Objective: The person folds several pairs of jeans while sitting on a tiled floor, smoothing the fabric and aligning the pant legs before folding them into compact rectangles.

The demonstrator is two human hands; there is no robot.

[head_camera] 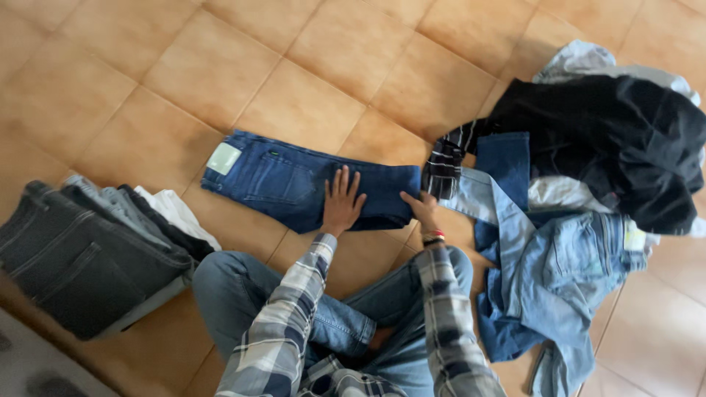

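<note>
While your left hand (pixel 343 202) lies flat with fingers spread on the folded dark blue jeans (pixel 305 181), your right hand (pixel 421 208) presses their folded end, neither gripping. The jeans lie on the tiled floor (pixel 220 66) before your crossed legs. A stack of folded dark trousers (pixel 81 254) sits left; a loose pile of clothes (pixel 581 191) crowds your right hand.

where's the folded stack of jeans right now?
Head view, far left: the folded stack of jeans sits on the tiled floor, beside the person's knee.
</note>
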